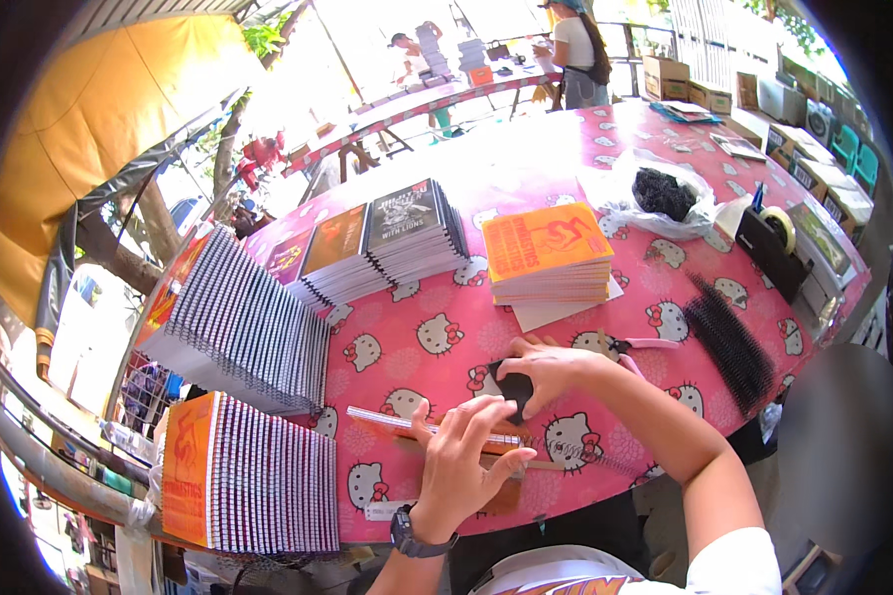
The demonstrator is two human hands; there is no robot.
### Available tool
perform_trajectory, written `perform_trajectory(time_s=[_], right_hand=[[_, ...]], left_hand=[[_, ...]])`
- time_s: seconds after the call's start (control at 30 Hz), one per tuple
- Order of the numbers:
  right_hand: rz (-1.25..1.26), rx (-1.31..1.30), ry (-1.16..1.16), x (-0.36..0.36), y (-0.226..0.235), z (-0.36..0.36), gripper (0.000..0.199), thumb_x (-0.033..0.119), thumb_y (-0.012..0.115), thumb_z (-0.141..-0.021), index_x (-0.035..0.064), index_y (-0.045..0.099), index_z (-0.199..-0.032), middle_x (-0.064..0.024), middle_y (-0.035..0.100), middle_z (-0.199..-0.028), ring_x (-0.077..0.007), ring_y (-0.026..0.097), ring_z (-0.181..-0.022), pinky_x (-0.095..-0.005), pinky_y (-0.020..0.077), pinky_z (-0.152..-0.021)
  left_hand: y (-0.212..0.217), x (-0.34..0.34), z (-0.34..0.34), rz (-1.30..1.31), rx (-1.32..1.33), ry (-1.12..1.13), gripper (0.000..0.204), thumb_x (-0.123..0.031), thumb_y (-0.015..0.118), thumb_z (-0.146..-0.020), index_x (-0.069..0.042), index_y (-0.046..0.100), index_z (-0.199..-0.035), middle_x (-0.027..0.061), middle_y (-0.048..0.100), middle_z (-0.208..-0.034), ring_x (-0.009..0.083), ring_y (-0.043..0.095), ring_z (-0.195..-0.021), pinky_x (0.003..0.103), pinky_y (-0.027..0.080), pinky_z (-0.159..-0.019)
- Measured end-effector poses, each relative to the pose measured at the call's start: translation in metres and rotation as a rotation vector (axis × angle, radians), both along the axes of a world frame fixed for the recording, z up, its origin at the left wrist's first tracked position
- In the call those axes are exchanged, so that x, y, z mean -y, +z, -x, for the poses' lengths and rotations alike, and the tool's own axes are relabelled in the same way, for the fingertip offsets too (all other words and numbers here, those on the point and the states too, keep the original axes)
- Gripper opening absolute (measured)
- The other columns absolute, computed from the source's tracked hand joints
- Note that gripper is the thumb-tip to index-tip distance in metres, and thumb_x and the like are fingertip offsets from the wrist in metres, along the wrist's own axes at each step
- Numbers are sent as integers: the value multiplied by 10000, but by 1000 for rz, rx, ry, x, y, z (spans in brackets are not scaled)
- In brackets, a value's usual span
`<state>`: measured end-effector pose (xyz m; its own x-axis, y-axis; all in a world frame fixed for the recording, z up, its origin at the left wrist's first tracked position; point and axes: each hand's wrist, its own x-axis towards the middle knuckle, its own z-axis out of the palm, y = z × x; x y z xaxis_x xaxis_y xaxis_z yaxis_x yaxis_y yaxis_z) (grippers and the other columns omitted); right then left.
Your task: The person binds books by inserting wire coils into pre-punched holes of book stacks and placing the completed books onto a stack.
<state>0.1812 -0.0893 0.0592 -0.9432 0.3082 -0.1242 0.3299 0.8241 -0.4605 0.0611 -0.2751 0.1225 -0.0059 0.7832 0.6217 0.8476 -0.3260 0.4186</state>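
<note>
In the head view, the left hand (461, 461) lies flat with fingers spread, pressing down on a thin booklet (437, 428) at the near edge of the desk (437, 337). The right hand (546, 372) is curled around a small black piece (514, 385), gripping it just above the booklet's edge, where a wire spiral (566, 453) trails off to the right. To do this well, the left palm should pin the pages square so the punched holes stay lined up, while the right works steadily along the binding edge. The booklet lies directly under the left hand and just below the right; pink-handled pliers (645, 345) rest just beyond the right wrist, an orange stack (546, 253) further back.
</note>
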Motion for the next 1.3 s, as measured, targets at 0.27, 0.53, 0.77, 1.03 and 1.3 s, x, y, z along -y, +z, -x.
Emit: perform_trajectory(time_s=[0.27, 0.53, 0.77, 1.03, 1.3], right_hand=[[-107, -222, -262, 13, -26, -16, 690, 431, 751, -574, 106, 533, -1143, -204, 438, -1184, -380, 398, -1138, -471, 371, -953], [-139, -391, -281, 33, -10, -20, 562, 381, 751, -614, 75, 605, -1063, -193, 516, -1094, -356, 502, -1030, -417, 432, -888], [913, -790, -239, 66, 26, -42, 711, 631, 574, -723, -8, 632, -1029, -102, 610, -1012, -177, 546, -985, -317, 431, -825], [833, -883, -181, 82, 43, -26, 688, 613, 576, -696, -57, 652, -830, -157, 604, -948, -237, 595, -858, -332, 459, -778], [626, -433, -77, 63, 66, -6, 437, 370, 558, -808, -53, 625, -894, -145, 591, -943, -228, 580, -881, -320, 448, -805]], left_hand=[[-1, 2, 12, 27, 60, -64, 253, -367, 605, -828, -127, 625, -751, -17, 636, -811, 166, 601, -883, 440, 160, -993], [-4, 7, 26, 115, 16, -190, 209, -332, 623, -827, -152, 634, -931, -27, 633, -905, 159, 584, -943, 436, 173, -985], [-10, 10, 41, -44, -18, 43, 273, -376, 754, -680, -158, 634, -794, -23, 620, -794, 161, 580, -871, 476, 184, -1017], [-32, 28, 33, -153, -31, 261, 236, -323, 725, -677, -156, 601, -791, 2, 592, -773, 185, 578, -824, 447, 306, -959], [-35, 27, 30, -178, 97, 251, 275, -252, 740, -655, -109, 570, -819, 19, 530, -844, 190, 522, -952, 532, 203, -1043]])
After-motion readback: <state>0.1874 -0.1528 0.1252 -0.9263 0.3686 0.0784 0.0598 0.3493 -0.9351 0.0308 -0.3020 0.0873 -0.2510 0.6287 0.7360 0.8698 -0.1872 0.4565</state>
